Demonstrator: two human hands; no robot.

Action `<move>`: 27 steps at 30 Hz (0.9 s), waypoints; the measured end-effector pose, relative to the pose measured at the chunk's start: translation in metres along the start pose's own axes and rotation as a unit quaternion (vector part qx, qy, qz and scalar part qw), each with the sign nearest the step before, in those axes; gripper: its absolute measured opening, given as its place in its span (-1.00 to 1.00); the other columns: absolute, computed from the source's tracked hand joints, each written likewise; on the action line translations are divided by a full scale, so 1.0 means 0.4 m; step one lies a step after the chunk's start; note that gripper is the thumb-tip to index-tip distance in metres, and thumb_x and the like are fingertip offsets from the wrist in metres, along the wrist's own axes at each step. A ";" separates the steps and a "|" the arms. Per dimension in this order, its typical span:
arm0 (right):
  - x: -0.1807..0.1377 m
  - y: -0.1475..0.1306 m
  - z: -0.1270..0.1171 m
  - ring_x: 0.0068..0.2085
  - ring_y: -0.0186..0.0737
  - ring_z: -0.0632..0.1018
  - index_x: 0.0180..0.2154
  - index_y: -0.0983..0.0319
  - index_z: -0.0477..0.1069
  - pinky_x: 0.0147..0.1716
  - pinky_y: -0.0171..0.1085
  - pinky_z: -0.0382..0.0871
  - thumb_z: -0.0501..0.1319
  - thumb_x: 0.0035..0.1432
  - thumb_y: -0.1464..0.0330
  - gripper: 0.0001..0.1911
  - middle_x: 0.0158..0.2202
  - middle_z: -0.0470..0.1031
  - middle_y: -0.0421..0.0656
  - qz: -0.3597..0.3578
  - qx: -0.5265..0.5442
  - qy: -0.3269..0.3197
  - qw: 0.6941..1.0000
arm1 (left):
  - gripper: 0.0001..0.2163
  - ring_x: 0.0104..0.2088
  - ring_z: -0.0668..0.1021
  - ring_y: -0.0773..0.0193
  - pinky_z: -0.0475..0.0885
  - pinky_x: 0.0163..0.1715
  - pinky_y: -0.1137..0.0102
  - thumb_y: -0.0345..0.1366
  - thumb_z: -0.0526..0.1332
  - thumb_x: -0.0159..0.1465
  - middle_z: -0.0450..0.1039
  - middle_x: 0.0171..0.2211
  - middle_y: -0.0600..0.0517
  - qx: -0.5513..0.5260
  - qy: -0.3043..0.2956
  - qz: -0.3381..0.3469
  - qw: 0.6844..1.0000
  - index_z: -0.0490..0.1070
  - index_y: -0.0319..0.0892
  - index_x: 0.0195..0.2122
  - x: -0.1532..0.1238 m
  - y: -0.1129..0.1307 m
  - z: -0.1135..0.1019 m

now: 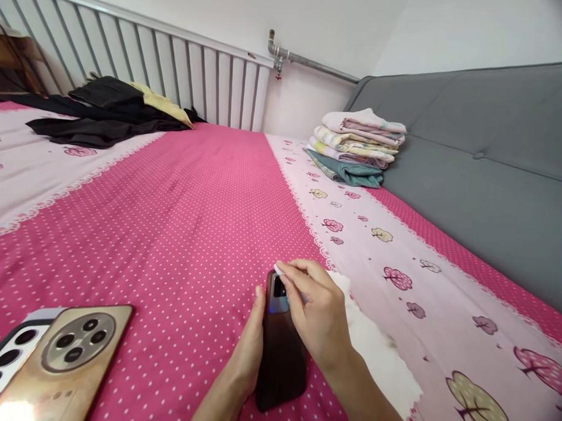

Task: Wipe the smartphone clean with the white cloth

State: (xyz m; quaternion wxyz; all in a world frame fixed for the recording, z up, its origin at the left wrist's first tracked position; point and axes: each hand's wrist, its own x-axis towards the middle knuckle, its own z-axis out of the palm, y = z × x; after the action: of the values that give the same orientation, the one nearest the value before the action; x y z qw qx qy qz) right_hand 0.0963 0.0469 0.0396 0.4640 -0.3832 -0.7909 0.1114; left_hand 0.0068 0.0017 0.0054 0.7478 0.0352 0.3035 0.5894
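A dark phone (281,358) is held back side up over the pink bedsheet, its camera block at the far end. My left hand (246,356) grips it along the left edge, thumb pointing up and the other fingers hidden beneath. Pinched in the fingertips of my right hand (317,310) is a small white piece of tissue (278,269), at the phone's top edge beside the lenses. Most of that white piece is covered by the fingers. Under my right forearm lies a larger white sheet with ragged edges (384,361), perhaps tissue.
Two more phones lie at the lower left, a gold one (79,375) overlapping a white-and-black one (16,342). Dark clothes (104,115) are heaped at the back left, before a white radiator (198,78). Folded fabrics (357,145) are stacked against the grey headboard (475,180).
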 end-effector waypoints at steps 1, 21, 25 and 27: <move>0.000 0.000 0.000 -0.23 -0.23 0.49 -0.13 0.23 0.49 -0.22 -0.23 0.45 0.06 0.21 0.51 -0.72 -0.25 0.46 -0.08 0.000 -0.002 0.000 1.000 | -0.59 -0.01 0.49 0.12 0.29 0.09 0.28 -0.04 0.14 0.20 0.53 -0.12 -0.11 -0.001 0.006 0.001 1.000 0.46 -0.20 -0.06 -0.001 0.001 0.003; -0.004 0.009 0.001 -0.26 -0.23 0.49 -0.21 0.21 0.50 -0.23 -0.27 0.43 0.09 0.18 0.52 -0.75 -0.28 0.48 -0.13 0.025 -0.060 -0.031 0.997 | -0.56 -0.16 0.55 0.11 0.38 -0.07 0.31 -0.03 0.07 0.25 0.55 -0.26 -0.14 -0.087 -0.046 -0.037 0.995 0.47 -0.32 -0.11 0.005 0.015 -0.008; -0.003 0.006 -0.003 -0.25 -0.23 0.50 -0.24 0.20 0.49 -0.20 -0.27 0.41 0.10 0.16 0.54 -0.76 -0.29 0.48 -0.14 0.028 -0.051 -0.062 0.996 | -0.54 -0.18 0.56 0.10 0.39 -0.09 0.30 -0.03 0.06 0.25 0.55 -0.26 -0.14 -0.082 -0.024 -0.031 0.996 0.44 -0.32 -0.07 0.004 0.021 -0.004; -0.002 0.002 -0.008 -0.24 -0.22 0.49 -0.27 0.21 0.48 -0.21 -0.26 0.40 0.11 0.14 0.57 -0.77 -0.30 0.48 -0.15 0.034 -0.045 -0.104 0.993 | -0.53 -0.18 0.56 0.09 0.40 -0.10 0.29 -0.02 0.05 0.25 0.55 -0.24 -0.13 -0.083 -0.027 -0.025 0.996 0.42 -0.29 -0.03 0.002 0.025 -0.001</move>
State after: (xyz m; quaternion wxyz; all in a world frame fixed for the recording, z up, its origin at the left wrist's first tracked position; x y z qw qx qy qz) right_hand 0.0995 0.0465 0.0404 0.3575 -0.4165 -0.8257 0.1302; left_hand -0.0020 0.0054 0.0089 0.7704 -0.0186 0.2335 0.5929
